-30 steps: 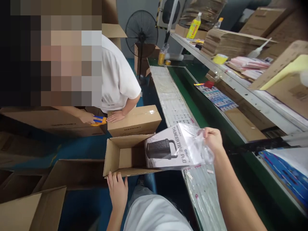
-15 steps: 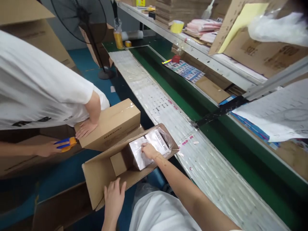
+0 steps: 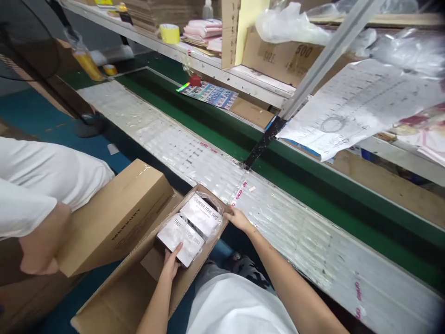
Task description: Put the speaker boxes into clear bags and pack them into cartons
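In front of me a long open cardboard carton (image 3: 116,297) slants from lower left toward the white bench. Two white boxes printed "THUNDERTRAIL PRO" sit side by side in its far end: a far white box (image 3: 203,212) and a near white box (image 3: 174,234), both in clear plastic wrap. My left hand (image 3: 171,263) reaches into the carton, its fingers closed on the near box's end, one finger over the top face. At the carton's far right corner, my right hand (image 3: 239,219) is closed on the rim. The fingertips inside the rim are partly hidden.
Left of my carton a co-worker in a white sleeve (image 3: 28,199) rests an arm against a closed "MERKURY" carton (image 3: 114,213). A plastic-covered bench strip (image 3: 278,232) runs beside a green belt (image 3: 295,185). Above is a shelf (image 3: 250,86) with a hanging paper sheet (image 3: 347,106).
My left hand has moved from the carton's near wall onto the near white box. My right hand has gone from the boxes to the rim. Both boxes now lie level; the view has swung right.
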The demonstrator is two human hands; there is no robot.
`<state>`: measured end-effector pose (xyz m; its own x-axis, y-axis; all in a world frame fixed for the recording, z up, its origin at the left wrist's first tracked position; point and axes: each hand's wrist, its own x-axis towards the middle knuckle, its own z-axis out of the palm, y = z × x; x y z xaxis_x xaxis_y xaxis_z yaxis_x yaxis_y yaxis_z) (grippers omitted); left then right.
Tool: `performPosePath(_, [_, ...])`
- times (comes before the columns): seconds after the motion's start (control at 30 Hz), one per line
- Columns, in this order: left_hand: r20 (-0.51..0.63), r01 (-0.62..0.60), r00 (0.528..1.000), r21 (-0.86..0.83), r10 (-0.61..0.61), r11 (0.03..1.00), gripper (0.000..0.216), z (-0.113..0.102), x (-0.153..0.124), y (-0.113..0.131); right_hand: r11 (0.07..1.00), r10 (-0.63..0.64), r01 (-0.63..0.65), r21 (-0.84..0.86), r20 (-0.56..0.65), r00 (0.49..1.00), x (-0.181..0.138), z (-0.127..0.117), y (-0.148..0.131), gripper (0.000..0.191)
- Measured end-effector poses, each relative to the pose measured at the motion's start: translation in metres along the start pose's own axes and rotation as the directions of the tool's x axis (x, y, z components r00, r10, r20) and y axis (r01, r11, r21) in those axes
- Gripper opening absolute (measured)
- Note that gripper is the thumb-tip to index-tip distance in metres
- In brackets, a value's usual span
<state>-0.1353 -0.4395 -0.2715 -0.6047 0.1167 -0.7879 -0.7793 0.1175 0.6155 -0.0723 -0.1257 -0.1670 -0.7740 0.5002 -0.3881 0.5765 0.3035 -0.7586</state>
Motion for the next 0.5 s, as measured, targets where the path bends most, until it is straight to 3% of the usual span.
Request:
performPosePath(0.1, [0.015, -0.022, 1.000, -0.143, 0.025, 0.990, 0.068, -0.009, 0.006, -0.010, 0.994, 0.050, -0.059, 0.096, 0.092, 0.994, 0.016, 0.008, 0.017, 0.060])
performPosePath(0.2, [-0.040, -0.017, 0.999, -0.304, 0.005, 0.952, 0.057, -0.032, 0.012, -0.018, 0.983, 0.064, -0.082, 0.165, 0.116, 0.991, 0.021, 0.017, 0.024, 0.066])
performPosePath(0.33, [-0.059, 0.038, 0.996, -0.331, -0.061, 0.943, 0.055, -0.057, 0.020, -0.021, 0.978, 0.042, -0.063, 0.197, 0.108, 0.993, 0.021, 0.017, 0.024, 0.065])
performPosePath(0.4, [-0.031, 0.057, 0.997, -0.332, -0.071, 0.941, 0.060, -0.054, 0.023, -0.021, 0.979, 0.027, -0.048, 0.197, 0.107, 0.994, 0.021, 0.014, 0.024, 0.065])
performPosePath(0.5, [0.045, 0.060, 0.998, -0.283, -0.049, 0.957, 0.073, -0.028, 0.025, -0.022, 0.983, 0.020, -0.039, 0.178, 0.107, 0.994, 0.018, 0.009, 0.025, 0.064])
